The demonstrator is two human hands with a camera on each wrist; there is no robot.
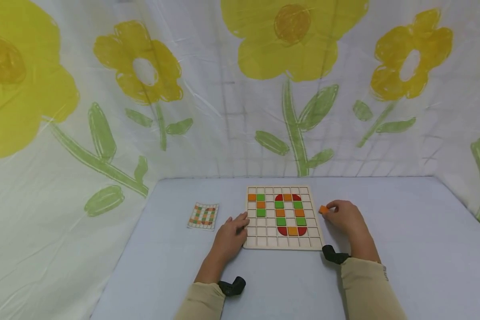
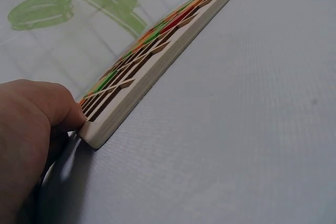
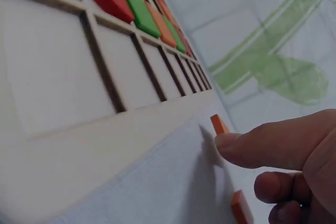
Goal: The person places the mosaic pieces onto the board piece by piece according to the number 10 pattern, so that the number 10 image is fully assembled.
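Note:
A wooden grid board lies on the table with green, orange and red tiles set in some of its squares. My left hand rests against the board's left edge, its fingertips touching the rim; up close in the left wrist view, a thumb lies on the near corner. To the right of the board, my right hand pinches an orange square tile, apart from the board. The right wrist view shows a second orange tile below the curled fingers; whether they hold it, I cannot tell.
A small card with a printed coloured grid lies left of the board. The pale table ends at the back against a white cloth painted with yellow flowers.

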